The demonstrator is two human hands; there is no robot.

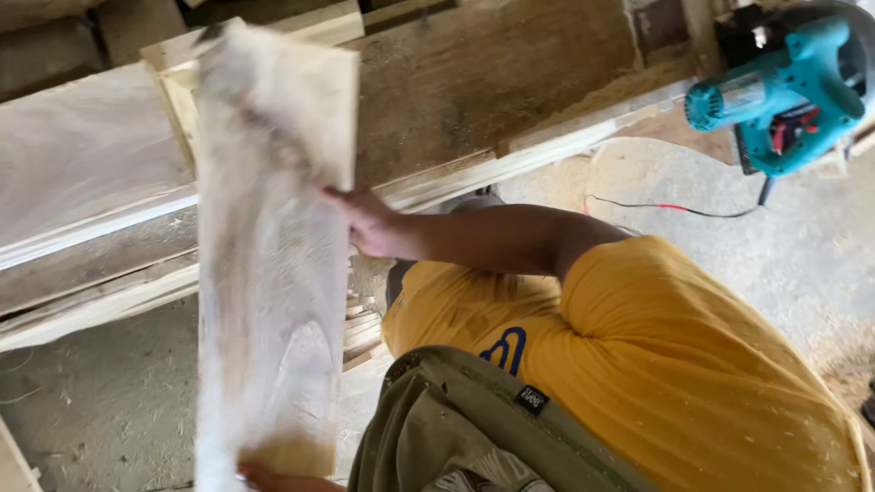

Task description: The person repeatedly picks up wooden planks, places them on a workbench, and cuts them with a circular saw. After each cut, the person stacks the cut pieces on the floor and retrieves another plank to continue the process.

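A: Workbench point(474, 82), rough planks, runs nine to two o'clock. What's on it?

B: Sawdust along its edge. Teal circular saw point(788, 96) at two o'clock.

A: Floor point(802, 246)?

B: Dusty concrete; a thin cable point(674, 210) lies there, three o'clock. Stacked wood offcuts point(360, 333) at centre.
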